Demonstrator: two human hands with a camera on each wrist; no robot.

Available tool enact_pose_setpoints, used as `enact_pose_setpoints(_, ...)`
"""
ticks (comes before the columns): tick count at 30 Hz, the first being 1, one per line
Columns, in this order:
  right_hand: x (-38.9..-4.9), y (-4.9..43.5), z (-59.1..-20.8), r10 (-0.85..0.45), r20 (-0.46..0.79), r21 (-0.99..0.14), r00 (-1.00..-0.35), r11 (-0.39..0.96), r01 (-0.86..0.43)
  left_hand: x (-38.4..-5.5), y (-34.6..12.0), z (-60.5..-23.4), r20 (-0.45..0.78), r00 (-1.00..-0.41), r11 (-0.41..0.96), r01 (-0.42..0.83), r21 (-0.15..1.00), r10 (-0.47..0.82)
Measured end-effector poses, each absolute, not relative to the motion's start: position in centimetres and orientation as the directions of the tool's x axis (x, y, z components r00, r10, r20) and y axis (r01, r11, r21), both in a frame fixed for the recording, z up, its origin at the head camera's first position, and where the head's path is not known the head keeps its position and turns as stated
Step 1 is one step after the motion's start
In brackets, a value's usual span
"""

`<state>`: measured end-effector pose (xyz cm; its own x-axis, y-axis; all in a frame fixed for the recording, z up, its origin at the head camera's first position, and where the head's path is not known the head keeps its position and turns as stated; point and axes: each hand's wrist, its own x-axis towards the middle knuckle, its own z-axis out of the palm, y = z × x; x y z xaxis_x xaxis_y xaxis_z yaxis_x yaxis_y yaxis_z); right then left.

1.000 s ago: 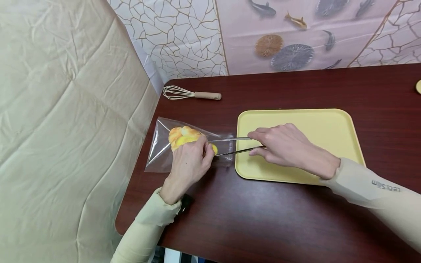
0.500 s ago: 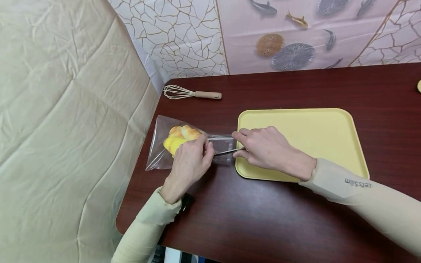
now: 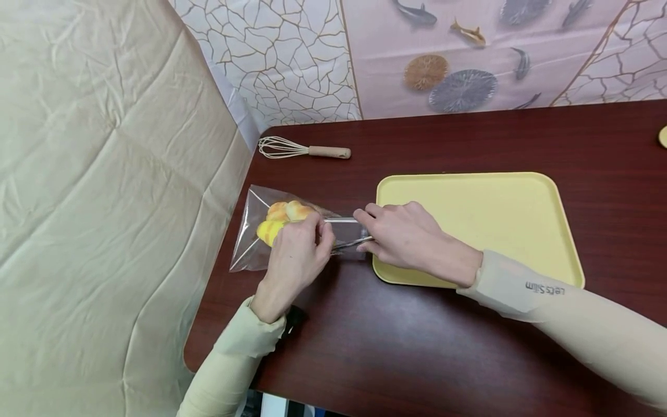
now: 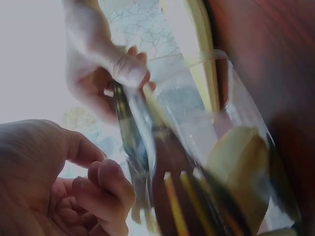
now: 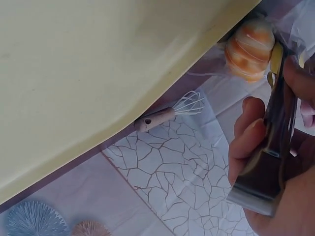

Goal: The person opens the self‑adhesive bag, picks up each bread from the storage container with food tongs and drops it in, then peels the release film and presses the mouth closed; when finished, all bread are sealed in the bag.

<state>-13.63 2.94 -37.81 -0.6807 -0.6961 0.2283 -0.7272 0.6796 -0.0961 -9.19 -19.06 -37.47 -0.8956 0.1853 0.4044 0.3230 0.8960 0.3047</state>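
Plastic-wrapped bread (image 3: 292,211) is found left of the tray (image 3: 500,220), its bag (image 3: 247,246), lengthwise toward it, pinched by the nearer left hand (image 3: 297,249), inserted tongs (image 3: 341,220) gripped by the right hand (image 3: 403,234).

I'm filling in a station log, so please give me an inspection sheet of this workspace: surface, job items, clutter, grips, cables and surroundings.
Surface: dark red-brown table with a yellow tray on it.
Job items: clear bag left of the tray, with a yellow bread-like piece and orange-brown pieces inside; metal tongs extend over or into the bag, which one is unclear.
Clutter: whisk beyond the bag; yellow item cut off at the head view's right edge.
Grips: right grip holds the tongs; left grip, fingers curled, appears to pinch the bag.
Cables: nothing seen.
Surroundings: patterned sheet behind the table; cream cover at left.
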Motion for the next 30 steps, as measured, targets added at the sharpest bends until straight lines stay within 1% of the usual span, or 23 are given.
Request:
enact_pose_setpoints(6, -13.2, 4.4, -37.2, -0.668, 0.186, -0.126, -0.720, 0.711, -0.692, -9.4, -19.8, -37.1, 0.438, -0.886, 0.884, 0.318, 0.342, 0.149)
enact_pose_setpoints(11, -12.5, 6.3, -36.9, -0.647, 0.177, -0.141, -0.741, 0.729, -0.670, -9.5, -19.8, -37.1, 0.434, -0.888, 0.884, 0.318, 0.343, 0.150)
enact_pose_setpoints(22, -10.6, 10.8, -36.1, -0.563, 0.136, -0.179, -0.816, 0.796, -0.579, -9.5, -19.5, -37.2, 0.435, -0.887, 0.887, 0.318, 0.336, 0.154)
enact_pose_setpoints(30, -8.6, 14.4, -36.2, -0.480, 0.149, -0.232, -0.864, 0.833, -0.503, -9.4, -19.5, -37.3, 0.426, -0.892, 0.889, 0.311, 0.337, 0.151)
